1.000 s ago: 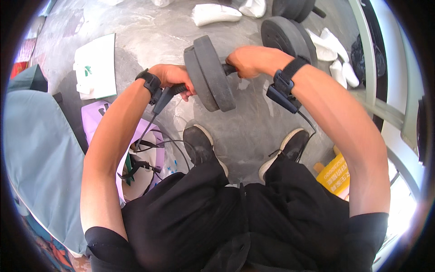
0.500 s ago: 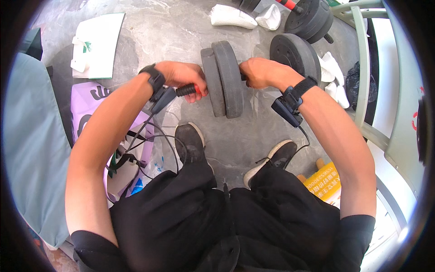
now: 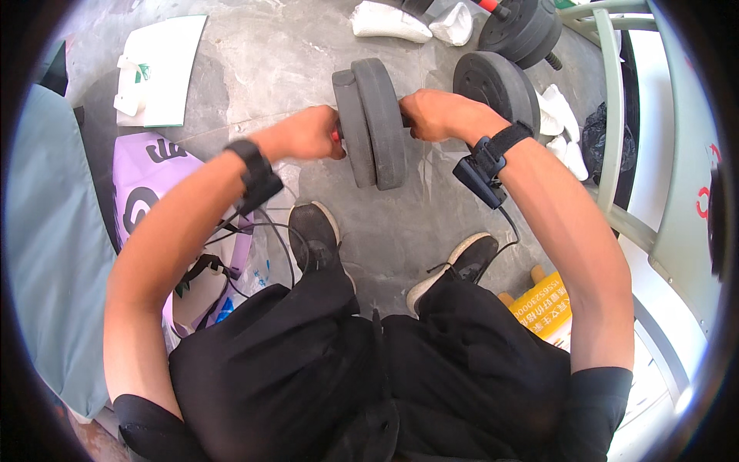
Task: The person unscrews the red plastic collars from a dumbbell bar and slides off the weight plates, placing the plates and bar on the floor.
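Between my hands is a dumbbell (image 3: pixel 387 127) with two dark grey weight plates standing on edge, side by side. My left hand (image 3: pixel 309 132) is closed round its bar on the left of the plates, where a bit of red shows by the fingers. On the other side, my right hand (image 3: pixel 431 115) is closed on the dark bar end sticking out of the plates; its fingertips are partly hidden. A separate round weight plate (image 3: pixel 493 83) leans just beyond my right hand.
Another loaded dumbbell (image 3: pixel 523 35) lies at the far right, near white foam pieces (image 3: pixel 391 21). A pale green metal frame (image 3: pixel 608 115) stands on the right. To the left are a purple bag (image 3: pixel 146 177), a white box (image 3: pixel 165 69) and a grey-blue cover (image 3: pixel 61 231). A yellow package (image 3: pixel 543 304) lies by my right shoe.
My left hand has shifted and turned on the bar, and the black threaded end that stuck out below it no longer shows. My right hand stays on its side of the plates.
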`<action>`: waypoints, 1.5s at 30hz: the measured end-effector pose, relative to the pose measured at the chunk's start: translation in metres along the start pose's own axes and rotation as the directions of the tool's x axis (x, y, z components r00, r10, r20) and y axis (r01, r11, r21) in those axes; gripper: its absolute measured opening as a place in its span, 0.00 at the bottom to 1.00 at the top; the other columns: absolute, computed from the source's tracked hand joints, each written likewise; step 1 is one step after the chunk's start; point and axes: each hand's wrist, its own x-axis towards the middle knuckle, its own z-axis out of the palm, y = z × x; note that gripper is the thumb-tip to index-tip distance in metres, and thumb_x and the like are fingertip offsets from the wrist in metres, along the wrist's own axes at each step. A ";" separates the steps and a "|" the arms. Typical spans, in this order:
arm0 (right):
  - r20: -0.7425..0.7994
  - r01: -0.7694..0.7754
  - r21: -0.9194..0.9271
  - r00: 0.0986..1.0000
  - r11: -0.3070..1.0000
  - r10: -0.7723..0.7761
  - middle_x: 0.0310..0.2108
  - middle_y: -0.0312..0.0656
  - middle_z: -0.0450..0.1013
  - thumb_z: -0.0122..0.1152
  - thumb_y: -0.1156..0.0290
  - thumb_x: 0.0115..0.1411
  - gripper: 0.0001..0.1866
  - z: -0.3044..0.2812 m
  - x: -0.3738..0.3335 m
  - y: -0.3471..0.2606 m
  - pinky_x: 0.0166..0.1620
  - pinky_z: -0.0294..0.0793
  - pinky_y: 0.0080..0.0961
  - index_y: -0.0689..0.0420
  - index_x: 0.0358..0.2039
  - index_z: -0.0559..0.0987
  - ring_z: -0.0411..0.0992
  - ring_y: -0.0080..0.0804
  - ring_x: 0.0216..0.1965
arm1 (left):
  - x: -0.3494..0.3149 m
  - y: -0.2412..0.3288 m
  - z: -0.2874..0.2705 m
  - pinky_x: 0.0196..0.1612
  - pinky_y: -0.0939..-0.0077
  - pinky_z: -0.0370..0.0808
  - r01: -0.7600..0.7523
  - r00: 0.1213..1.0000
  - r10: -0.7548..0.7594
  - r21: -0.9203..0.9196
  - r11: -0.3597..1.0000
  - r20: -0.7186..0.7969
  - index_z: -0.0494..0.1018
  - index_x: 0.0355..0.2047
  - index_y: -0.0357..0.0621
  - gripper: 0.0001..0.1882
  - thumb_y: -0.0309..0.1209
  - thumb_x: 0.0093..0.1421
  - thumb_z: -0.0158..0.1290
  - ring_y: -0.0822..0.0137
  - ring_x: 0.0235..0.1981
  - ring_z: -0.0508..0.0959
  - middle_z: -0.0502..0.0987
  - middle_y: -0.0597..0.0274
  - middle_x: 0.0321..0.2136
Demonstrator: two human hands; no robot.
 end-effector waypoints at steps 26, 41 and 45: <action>0.126 -0.009 0.048 0.992 0.999 0.002 0.32 0.52 0.78 0.63 0.73 0.47 0.13 0.002 0.004 -0.007 0.41 0.74 0.42 0.60 0.36 0.80 0.76 0.52 0.39 | 0.008 -0.009 -0.019 0.30 0.70 0.78 0.374 0.837 -0.026 -0.537 0.756 0.546 0.76 0.37 0.32 0.16 0.29 0.52 0.65 0.70 0.24 0.77 0.76 0.59 0.21; -0.280 -0.008 -0.141 0.960 0.990 -0.032 0.30 0.49 0.78 0.64 0.69 0.50 0.11 0.041 -0.017 -0.018 0.39 0.76 0.42 0.56 0.35 0.80 0.78 0.47 0.36 | 0.008 -0.011 -0.018 0.43 0.66 0.78 0.345 0.867 -0.033 -0.553 0.759 0.497 0.76 0.39 0.32 0.13 0.27 0.56 0.59 0.64 0.30 0.81 0.80 0.55 0.30; -0.686 -0.033 -0.313 0.699 0.949 -0.202 0.29 0.48 0.78 0.57 0.67 0.58 0.08 0.062 -0.015 -0.020 0.39 0.77 0.42 0.54 0.37 0.76 0.78 0.44 0.37 | 0.027 -0.037 -0.007 0.33 0.72 0.78 0.620 0.630 0.076 -0.560 0.549 0.773 0.74 0.33 0.37 0.06 0.23 0.55 0.58 0.74 0.21 0.74 0.74 0.62 0.22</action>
